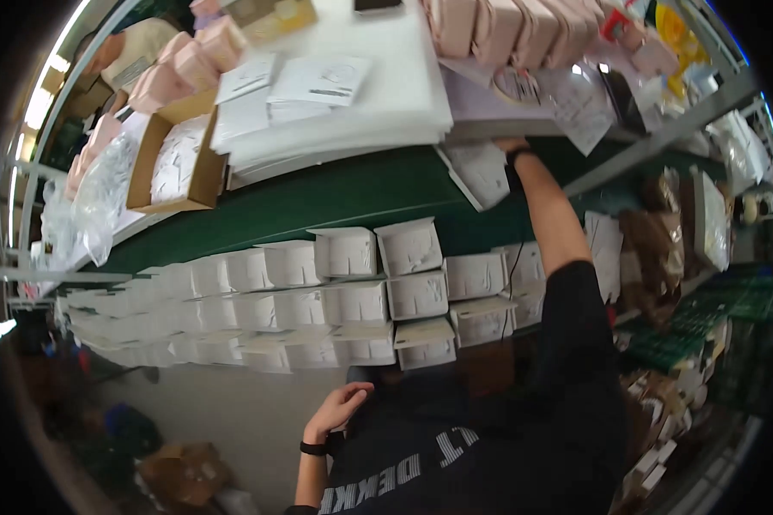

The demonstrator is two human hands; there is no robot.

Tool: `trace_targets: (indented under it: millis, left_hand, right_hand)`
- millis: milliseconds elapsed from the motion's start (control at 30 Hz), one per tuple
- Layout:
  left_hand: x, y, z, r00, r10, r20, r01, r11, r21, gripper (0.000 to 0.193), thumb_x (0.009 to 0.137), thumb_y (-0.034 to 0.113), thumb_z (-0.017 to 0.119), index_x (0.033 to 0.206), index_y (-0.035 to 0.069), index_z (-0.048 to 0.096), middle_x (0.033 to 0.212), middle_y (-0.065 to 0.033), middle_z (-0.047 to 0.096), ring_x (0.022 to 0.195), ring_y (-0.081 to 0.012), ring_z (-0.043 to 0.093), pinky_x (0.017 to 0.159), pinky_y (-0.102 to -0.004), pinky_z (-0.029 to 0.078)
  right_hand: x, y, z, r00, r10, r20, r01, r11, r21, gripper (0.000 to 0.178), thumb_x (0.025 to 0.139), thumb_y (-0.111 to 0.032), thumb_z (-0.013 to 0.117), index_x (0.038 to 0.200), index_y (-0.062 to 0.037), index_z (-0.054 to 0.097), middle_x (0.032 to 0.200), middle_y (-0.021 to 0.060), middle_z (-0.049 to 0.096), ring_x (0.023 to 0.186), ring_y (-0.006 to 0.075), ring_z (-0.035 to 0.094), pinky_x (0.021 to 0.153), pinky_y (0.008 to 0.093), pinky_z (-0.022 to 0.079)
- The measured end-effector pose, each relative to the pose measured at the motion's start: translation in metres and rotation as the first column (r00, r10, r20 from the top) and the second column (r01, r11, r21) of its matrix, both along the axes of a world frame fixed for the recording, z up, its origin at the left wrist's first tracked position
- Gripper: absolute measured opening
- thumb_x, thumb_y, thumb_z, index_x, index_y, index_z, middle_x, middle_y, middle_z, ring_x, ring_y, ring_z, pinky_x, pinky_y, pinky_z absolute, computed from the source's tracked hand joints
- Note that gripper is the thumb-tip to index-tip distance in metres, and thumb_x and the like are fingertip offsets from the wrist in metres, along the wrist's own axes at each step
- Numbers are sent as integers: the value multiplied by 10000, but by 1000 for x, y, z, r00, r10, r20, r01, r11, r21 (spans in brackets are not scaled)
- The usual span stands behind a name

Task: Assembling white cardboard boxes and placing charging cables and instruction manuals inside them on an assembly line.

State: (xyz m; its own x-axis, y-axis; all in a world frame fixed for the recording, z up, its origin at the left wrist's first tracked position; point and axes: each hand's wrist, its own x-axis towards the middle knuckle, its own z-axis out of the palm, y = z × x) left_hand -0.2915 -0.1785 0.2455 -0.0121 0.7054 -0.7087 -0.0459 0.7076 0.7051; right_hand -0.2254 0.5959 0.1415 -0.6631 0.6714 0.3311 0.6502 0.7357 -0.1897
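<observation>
My right arm stretches far forward, and my right hand point(513, 146) is at the far right corner of a white open box point(479, 174), closed on its edge; its fingertips are partly hidden. That box sits askew on the green surface point(318, 204), beneath the raised shelf's edge. Close to my body, my left hand point(342, 407) hangs with loosely bent fingers and holds nothing. Between my hands and the shelf stand rows of white open boxes point(415, 296), with white papers or small parts inside, too small to tell.
Stacked white foam sheets point(360, 120) on the shelf carry printed leaflets point(318, 83). A cardboard box point(199, 168) of white slips stands left, and pink cases point(498, 34) line the back. A metal bar point(661, 146) slants at right. Another person point(137, 56) is at far left.
</observation>
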Motion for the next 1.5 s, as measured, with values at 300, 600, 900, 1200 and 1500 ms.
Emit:
trace_targets:
  millis: [300,600,900,1200,1500]
  left_hand:
    - [29,-53,-28,901,433,-36,-434,893,-116,377,1102,220,557,1385,-19,623,1318,-112,695,1200,-200,650,1048,-334,496]
    - [16,-55,-34,916,358,-180,-383,913,-138,357,1077,224,600,1352,2,649,1191,-120,741,1092,-175,679,975,-321,519]
    - [9,-81,-34,850,457,-262,-495,863,-101,331,1072,230,604,1305,2,664,1147,-131,753,1058,-183,697,926,-327,542]
    - [16,-82,-24,834,479,-273,-518,851,-88,336,1070,225,608,1316,2,656,1173,-142,753,1084,-206,708,929,-336,550]
    - [-17,-61,9,836,464,-293,-496,868,-40,318,1067,176,590,1317,-13,645,1169,-130,738,1054,-180,694,915,-330,550]
  right_hand:
    - [-49,-30,-4,994,107,20,-96,947,-307,540,1009,-401,537,1429,-66,601,1472,223,585,1378,385,525,1189,486,371]
    - [-117,-313,97,520,827,214,-700,556,-448,505,958,-503,665,998,-1,623,825,194,729,782,398,731,659,499,573]
    - [-177,-308,48,630,738,241,-701,674,-231,211,953,-227,639,980,-21,601,811,175,724,735,360,727,639,486,569]
    - [-228,-240,-1,858,360,-366,-474,830,-293,373,972,-240,612,1271,-22,661,1243,241,690,1243,398,588,1092,457,438]
    - [-190,-288,83,677,672,301,-637,739,-217,173,963,-177,613,1054,-34,578,861,206,694,843,416,695,712,511,555]
